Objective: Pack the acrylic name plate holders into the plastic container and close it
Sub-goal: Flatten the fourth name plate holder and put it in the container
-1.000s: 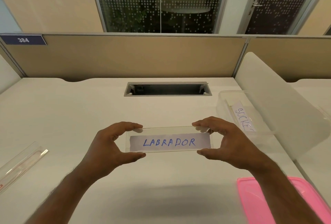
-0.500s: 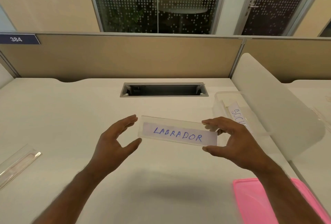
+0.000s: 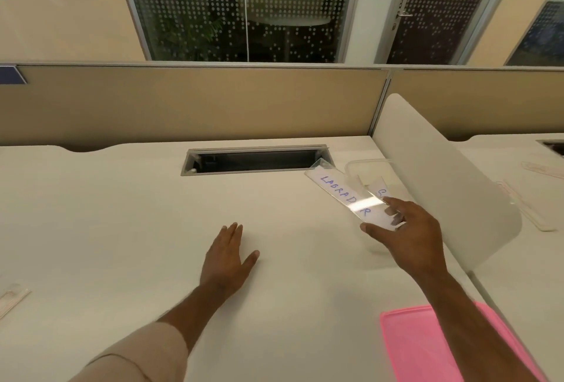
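Looking down at a big off-white desk (image 3: 128, 229) backed by a tan cubicle partition (image 3: 183, 103), with a white side divider panel (image 3: 442, 186) curving along the right edge. There's an open cable-tray slot (image 3: 254, 160) cut into the desk near the back. Down in the bottom right corner lies a pink container lid (image 3: 427, 348), flat on the desk, partly covered by the right forearm.

Next size down: the clear plastic container (image 3: 370, 165) sits against the divider, lid off, pretty hard to make out since it's see-through. One name plate holder with blue writing (image 3: 380, 190) is already inside it, only a couple of letters readable.

The right hand (image 3: 409, 229) has the acrylic name plate holder marked "LABRADOR" (image 3: 341, 195) pinched at its near end, thumb below and fingers on top, with the plate angled so its far end points toward the cable slot. It's up in the air, just beside and partly over the container's near left rim, not in yet.

The left hand (image 3: 227, 259) is spread flat, palm down, low over the middle of the desk, holding nothing. Can't tell if it's actually touching the surface.

Another clear holder (image 3: 12, 296) lies at the far left edge, and more (image 3: 537, 216) sit on the neighbouring desk past the divider.
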